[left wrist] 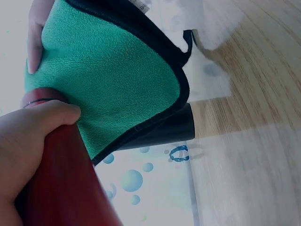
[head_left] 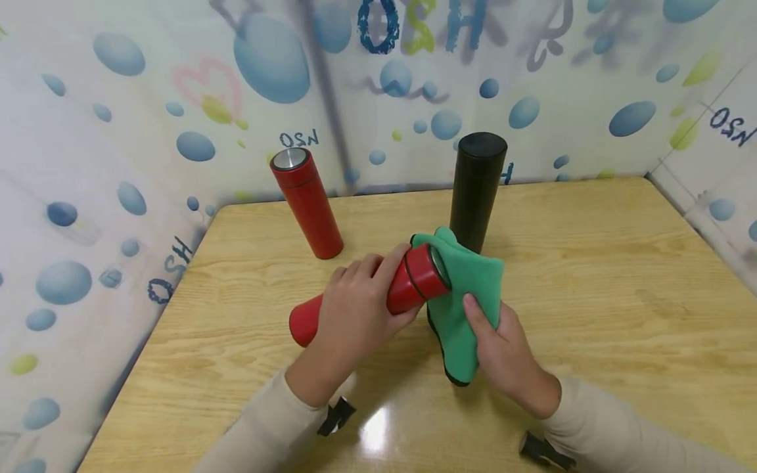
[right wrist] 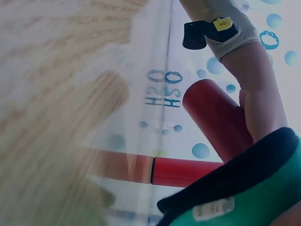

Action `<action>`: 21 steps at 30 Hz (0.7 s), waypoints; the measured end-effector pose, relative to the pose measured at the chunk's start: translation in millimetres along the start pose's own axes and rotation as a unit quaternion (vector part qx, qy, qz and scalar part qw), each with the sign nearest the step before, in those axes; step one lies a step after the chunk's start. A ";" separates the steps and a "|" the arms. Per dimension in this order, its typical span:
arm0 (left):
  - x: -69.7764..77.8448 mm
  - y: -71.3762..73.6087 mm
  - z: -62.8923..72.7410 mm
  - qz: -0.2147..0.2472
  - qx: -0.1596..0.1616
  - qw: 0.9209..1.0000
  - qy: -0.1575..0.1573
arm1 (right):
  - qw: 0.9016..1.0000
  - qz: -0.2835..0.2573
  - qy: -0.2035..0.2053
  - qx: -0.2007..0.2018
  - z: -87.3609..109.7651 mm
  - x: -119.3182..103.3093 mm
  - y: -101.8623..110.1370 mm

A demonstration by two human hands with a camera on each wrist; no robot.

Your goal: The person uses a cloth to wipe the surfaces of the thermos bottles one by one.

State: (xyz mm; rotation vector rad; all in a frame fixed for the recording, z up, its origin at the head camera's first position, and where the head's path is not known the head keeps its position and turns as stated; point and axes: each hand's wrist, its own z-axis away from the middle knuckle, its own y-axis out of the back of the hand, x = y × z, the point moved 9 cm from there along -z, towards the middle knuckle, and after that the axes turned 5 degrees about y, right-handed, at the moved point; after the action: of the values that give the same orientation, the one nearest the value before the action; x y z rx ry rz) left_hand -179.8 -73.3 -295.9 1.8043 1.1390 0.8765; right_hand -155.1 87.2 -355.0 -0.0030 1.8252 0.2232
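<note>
My left hand (head_left: 361, 309) grips a red thermos flask (head_left: 414, 281) round its body, tilted above the table with its capped end up and to the right. In my right hand (head_left: 503, 348) is a green cloth (head_left: 473, 282) with black edging, pinched between thumb and fingers. The cloth lies against the silver top of the flask's cap. In the left wrist view the green cloth (left wrist: 108, 75) spreads behind the flask's upper end. The right wrist view shows the lower end of the held flask (right wrist: 216, 117) and a white label (right wrist: 214, 208) on the cloth.
A second red thermos flask (head_left: 307, 203) with a silver top stands at the back left of the wooden table (head_left: 591, 282). A black thermos flask (head_left: 478, 190) stands upright behind the cloth. A patterned wall covering (head_left: 384, 131) rises behind the table's far edge.
</note>
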 end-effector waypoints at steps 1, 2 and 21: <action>-1.0 -0.6 -0.4 -0.002 -0.004 1.000 0.004 | 1.000 0.004 0.008 0.000 0.4 -1.5 -0.4; -1.8 -2.3 -0.5 -0.006 -0.011 1.000 0.007 | 1.000 0.010 0.020 0.000 0.7 -3.4 -0.9; 8.8 -7.1 5.8 0.090 -0.085 0.992 0.025 | 0.988 -0.131 -0.084 0.008 -6.9 5.8 4.6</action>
State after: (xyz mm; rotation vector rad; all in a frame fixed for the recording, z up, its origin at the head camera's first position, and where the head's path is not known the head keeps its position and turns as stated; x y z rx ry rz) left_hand -174.3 -64.8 -303.7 1.7710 0.9117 1.0949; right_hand -163.8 91.4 -358.1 -0.2070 1.6391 0.0221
